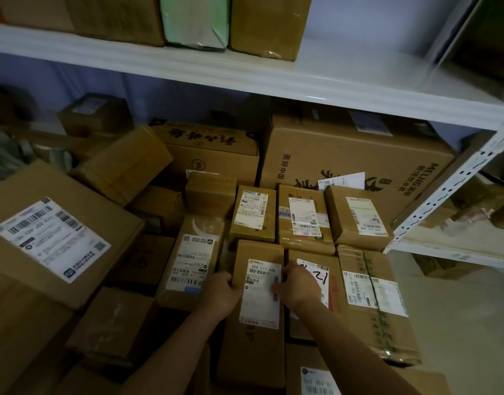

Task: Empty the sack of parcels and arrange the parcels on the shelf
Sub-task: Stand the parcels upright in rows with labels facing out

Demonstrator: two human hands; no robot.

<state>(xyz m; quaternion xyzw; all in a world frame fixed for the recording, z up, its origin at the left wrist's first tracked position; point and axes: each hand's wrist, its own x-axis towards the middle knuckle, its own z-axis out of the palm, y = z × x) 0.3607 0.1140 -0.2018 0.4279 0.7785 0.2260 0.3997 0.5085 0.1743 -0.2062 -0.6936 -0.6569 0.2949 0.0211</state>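
Below the white shelf (273,78), at six o'clock in the head view, the left hand (221,295) and right hand (298,286) clamp a long labelled parcel (258,306) by its sides, fingers curled tight against the cardboard. Neighbouring boxes (302,220) crowd close; a sideways shove could topple them.

Dim room: pale bluish wall (359,27) behind white metal shelving (245,72), light floor (459,323) at right.

Dim, soft-focus view; edges bend, lower corners fall into shadow.
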